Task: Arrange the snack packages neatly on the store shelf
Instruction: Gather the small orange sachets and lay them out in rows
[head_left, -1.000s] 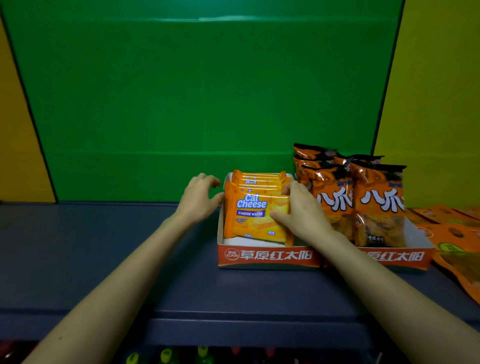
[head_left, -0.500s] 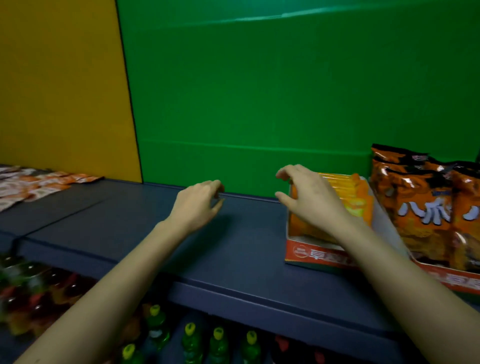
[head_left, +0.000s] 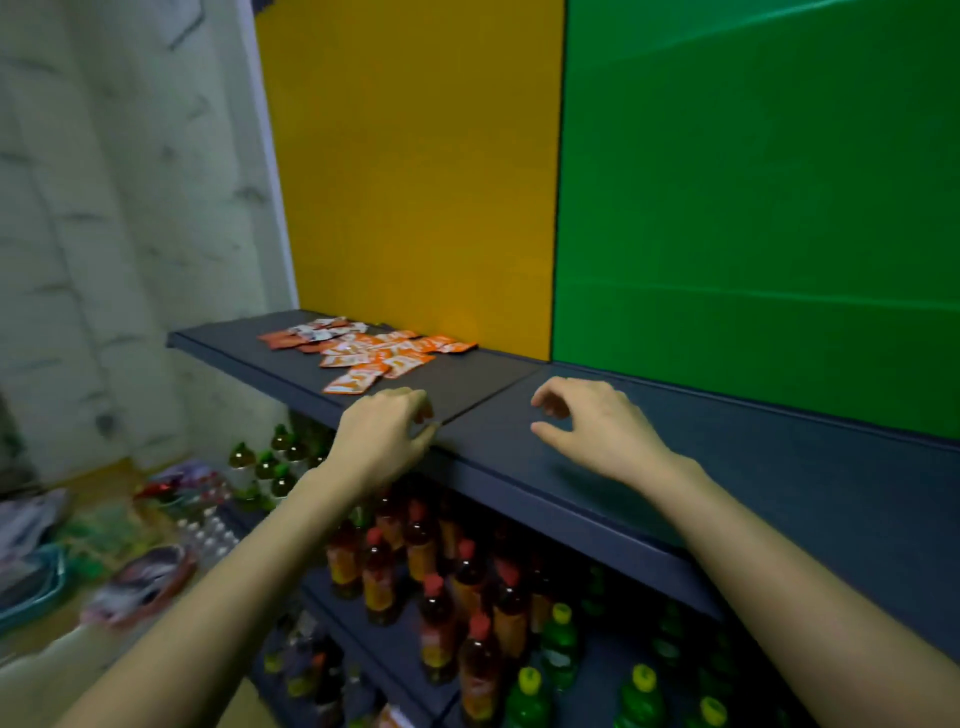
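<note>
Several small orange and white snack packets (head_left: 370, 351) lie scattered flat at the far left of the dark blue shelf (head_left: 753, 467). My left hand (head_left: 382, 434) hovers over the shelf's front edge just right of the nearest packet, fingers loosely curled and empty. My right hand (head_left: 597, 426) hangs above the bare shelf further right, fingers relaxed, holding nothing. The cardboard tray with wafer packs and chip bags is out of view.
Behind the shelf stand a yellow panel (head_left: 415, 182) and a green panel (head_left: 753, 208). Lower shelves hold several bottles with red caps (head_left: 431, 587) and yellow caps (head_left: 644, 675). Bags and clutter (head_left: 140, 577) lie on the floor at left.
The view has swung left, away from the tray of wafer packs. My right hand let go of the wafers and both hands moved left along the shelf toward the scattered packets.
</note>
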